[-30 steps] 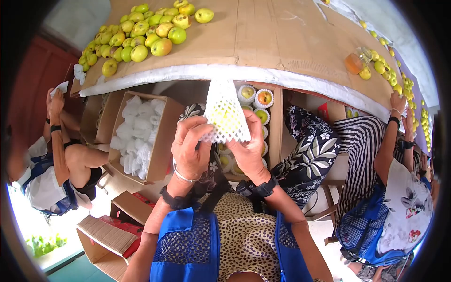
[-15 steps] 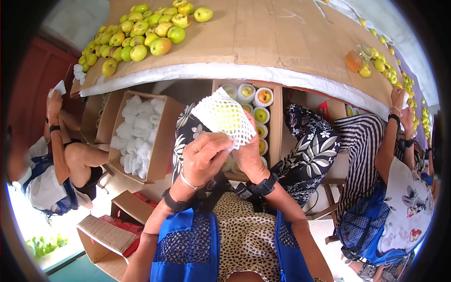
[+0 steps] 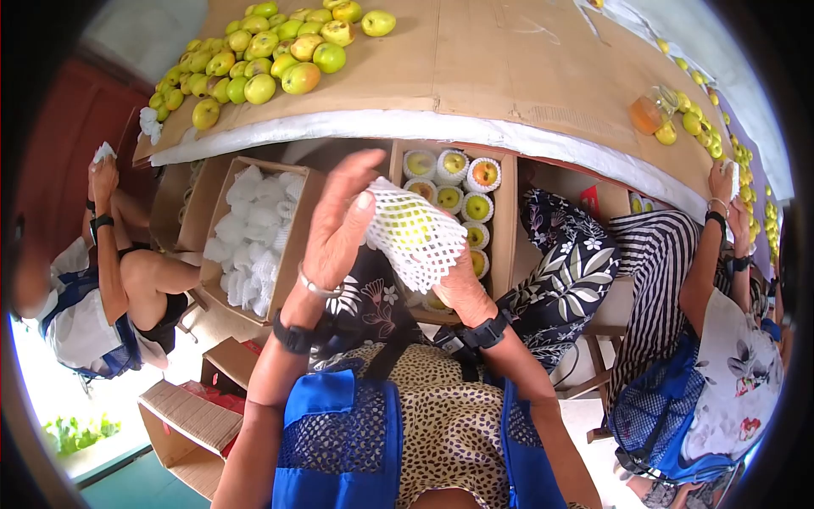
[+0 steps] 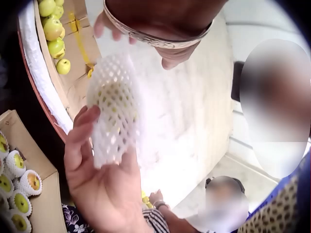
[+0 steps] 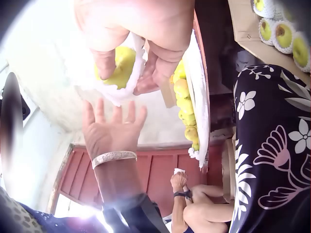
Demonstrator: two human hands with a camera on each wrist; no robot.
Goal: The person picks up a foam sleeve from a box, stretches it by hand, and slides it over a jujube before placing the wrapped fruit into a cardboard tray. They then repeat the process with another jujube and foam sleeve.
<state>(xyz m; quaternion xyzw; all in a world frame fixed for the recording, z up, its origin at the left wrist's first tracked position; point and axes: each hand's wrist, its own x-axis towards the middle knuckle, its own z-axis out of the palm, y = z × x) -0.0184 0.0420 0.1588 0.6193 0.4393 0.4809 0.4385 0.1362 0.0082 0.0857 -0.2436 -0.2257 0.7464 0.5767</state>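
Observation:
My right hand (image 3: 462, 284) grips a yellow-green apple (image 5: 124, 65) inside a white foam net sleeve (image 3: 415, 246). In the right wrist view the thumb presses on the bare face of the apple at the sleeve's open end, with the fingers around the net. My left hand (image 3: 337, 225), wearing a bracelet, is raised at the sleeve's other end with its fingers straight and spread. The right wrist view shows its open palm (image 5: 114, 133) facing the sleeve. The left wrist view shows the apple's colour through the mesh of the sleeve (image 4: 114, 109).
Below the table edge (image 3: 407, 125) stand a carton of netted apples (image 3: 500, 254) and a carton of loose white foam nets (image 3: 254, 229). Loose apples (image 3: 271, 59) are piled on the cardboard-covered table, with a jar (image 3: 653, 110) farther right. Other people sit at both sides.
My left hand has gone from pinching the net's lower edge to standing raised and spread on its left. The sleeve has tilted, its apple end now toward the right palm.

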